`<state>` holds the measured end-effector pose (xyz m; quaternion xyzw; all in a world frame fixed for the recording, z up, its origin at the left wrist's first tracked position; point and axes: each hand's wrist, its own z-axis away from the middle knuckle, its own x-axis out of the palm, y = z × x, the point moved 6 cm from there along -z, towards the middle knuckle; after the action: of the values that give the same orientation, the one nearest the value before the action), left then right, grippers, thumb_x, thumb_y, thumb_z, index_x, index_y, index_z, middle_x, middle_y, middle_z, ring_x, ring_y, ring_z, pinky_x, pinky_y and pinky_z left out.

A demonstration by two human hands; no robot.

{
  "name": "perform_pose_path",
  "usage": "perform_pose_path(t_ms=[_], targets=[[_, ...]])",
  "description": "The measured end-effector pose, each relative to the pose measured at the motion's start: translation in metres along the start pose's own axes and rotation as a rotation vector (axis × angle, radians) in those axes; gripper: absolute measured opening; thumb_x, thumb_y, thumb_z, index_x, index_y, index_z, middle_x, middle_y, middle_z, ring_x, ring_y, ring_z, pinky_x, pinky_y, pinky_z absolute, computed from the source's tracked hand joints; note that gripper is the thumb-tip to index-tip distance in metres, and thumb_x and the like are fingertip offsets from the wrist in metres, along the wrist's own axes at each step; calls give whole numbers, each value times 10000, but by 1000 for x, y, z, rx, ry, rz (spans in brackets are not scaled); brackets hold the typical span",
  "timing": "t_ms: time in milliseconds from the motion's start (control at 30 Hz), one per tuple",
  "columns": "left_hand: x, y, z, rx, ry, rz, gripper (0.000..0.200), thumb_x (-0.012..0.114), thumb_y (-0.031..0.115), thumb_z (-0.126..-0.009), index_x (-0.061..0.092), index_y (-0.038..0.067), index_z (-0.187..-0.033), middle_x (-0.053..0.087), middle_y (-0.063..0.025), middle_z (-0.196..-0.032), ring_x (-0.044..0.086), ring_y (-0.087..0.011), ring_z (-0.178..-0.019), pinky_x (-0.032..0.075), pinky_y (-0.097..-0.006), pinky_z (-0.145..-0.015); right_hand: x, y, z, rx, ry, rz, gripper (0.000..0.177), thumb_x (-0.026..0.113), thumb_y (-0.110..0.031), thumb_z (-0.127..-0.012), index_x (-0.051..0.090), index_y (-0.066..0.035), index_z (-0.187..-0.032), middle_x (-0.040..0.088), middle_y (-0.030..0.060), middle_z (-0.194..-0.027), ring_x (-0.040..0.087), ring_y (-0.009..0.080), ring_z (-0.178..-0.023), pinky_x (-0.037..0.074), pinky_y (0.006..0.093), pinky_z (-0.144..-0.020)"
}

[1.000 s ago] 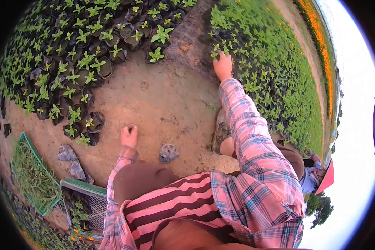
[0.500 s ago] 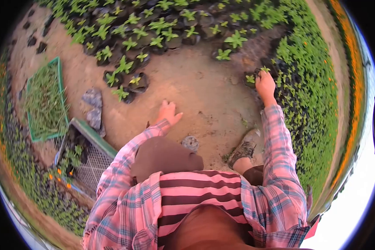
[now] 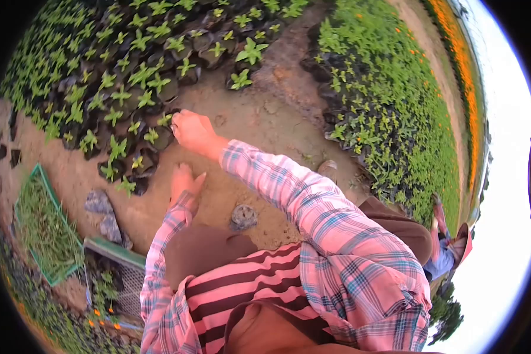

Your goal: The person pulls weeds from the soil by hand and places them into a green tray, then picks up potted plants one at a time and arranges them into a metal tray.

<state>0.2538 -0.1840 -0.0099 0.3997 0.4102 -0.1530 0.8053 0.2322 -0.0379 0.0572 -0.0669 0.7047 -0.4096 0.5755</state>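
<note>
My right hand [image 3: 194, 131] is closed at the edge of a block of seedlings in black nursery bags [image 3: 123, 96]. Its fingers grip the rim of a seedling bag [image 3: 173, 113]; a small green plant [image 3: 164, 121] shows just left of them, and the hand hides most of the bag. Nearer my body, my left hand [image 3: 186, 182] hangs over the bare soil with thumb and fingers apart, holding nothing. Just to its left are several bagged seedlings [image 3: 137, 161], one with a yellowish top.
A green-rimmed crate [image 3: 56, 219] of cut grass lies at left, beside crumpled dark plastic [image 3: 104, 213]. A mesh-sided crate [image 3: 121, 268] stands near my left arm. A grey clod [image 3: 243, 217] sits before my knee. Dense plants [image 3: 389, 100] fill the right; another person [image 3: 445, 251] is beyond.
My right hand has swung left from the right-hand plants, across the soil, to the left block's edge, carrying a bagged seedling. The view has turned; my left hand stays open.
</note>
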Motion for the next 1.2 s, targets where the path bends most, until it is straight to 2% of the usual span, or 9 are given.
perform_pose_path(t_ms=[200, 267, 333, 500, 567, 733, 967, 1067, 1200], targets=[[-8, 13, 1, -30, -121, -38, 582, 817, 265, -615, 516, -47, -1004, 478, -236, -1090, 500, -402, -1019, 448, -425, -855, -127, 155, 46, 260, 535, 239, 176, 577, -116, -769, 615, -25, -915, 618, 168, -908, 582, 333, -884, 469, 420, -807], [-5, 14, 0, -54, -174, -82, 606, 827, 263, -599, 510, -38, -1020, 468, -230, -1115, 488, -397, -1046, 446, -414, -870, -183, 191, 63, 488, 380, 622, 252, 576, -102, -770, 553, 7, -995, 525, 224, -995, 557, 416, -898, 470, 437, -819], [-6, 17, 1, -68, -167, -102, 612, 830, 260, -595, 510, -36, -1025, 470, -226, -1115, 489, -389, -1050, 446, -411, -876, -219, 246, 80, 712, 463, 559, 433, 576, -103, -801, 417, 27, -1183, 427, 320, -1098, 594, 428, -864, 520, 421, -756], [-5, 16, 0, -121, -154, -167, 628, 835, 262, -589, 514, -26, -1046, 471, -215, -1118, 491, -383, -1058, 447, -409, -888, -236, 318, 70, 736, 381, 729, 326, 536, -80, -810, 487, -19, -1126, 537, 300, -1051, 611, 401, -871, 524, 424, -738], [-4, 16, 1, -99, -154, -165, 633, 832, 271, -595, 518, -15, -1065, 472, -207, -1120, 496, -383, -1054, 450, -406, -890, -240, 311, 69, 725, 401, 754, 172, 499, -92, -835, 567, -30, -980, 592, 247, -956, 625, 374, -854, 527, 428, -716], [-4, 16, 1, -108, -163, -216, 641, 827, 289, -608, 520, -5, -1087, 475, -196, -1123, 502, -370, -1052, 450, -400, -898, -241, 322, 73, 772, 370, 793, 209, 440, -138, -880, 596, -64, -997, 631, 208, -915, 632, 366, -841, 518, 443, -723], [-3, 14, 2, -116, -156, -192, 638, 826, 290, -613, 527, 6, -1099, 480, -180, -1141, 511, -356, -1047, 454, -389, -892, -240, 311, 78, 354, 465, 634, 127, 500, -113, -837, 597, -33, -855, 628, 199, -719, 629, 342, -594, 503, 425, -582], [-2, 13, 3, -96, -149, -179, 632, 824, 281, -615, 528, 9, -1103, 481, -178, -1145, 513, -358, -1042, 455, -393, -888, -212, 246, 90, 467, 302, 189, 121, 585, -99, -863, 567, 10, -912, 610, 108, -659, 590, 167, -448, 471, 302, -428], [-2, 12, 2, -108, -162, -165, 629, 822, 275, -616, 529, 5, -1103, 479, -187, -1145, 512, -364, -1040, 454, -398, -888, -160, 157, 82, 371, -10, -162, 102, 607, -70, -838, 572, -5, -908, 624, 102, -779, 628, 159, -514, 514, 290, -475]])
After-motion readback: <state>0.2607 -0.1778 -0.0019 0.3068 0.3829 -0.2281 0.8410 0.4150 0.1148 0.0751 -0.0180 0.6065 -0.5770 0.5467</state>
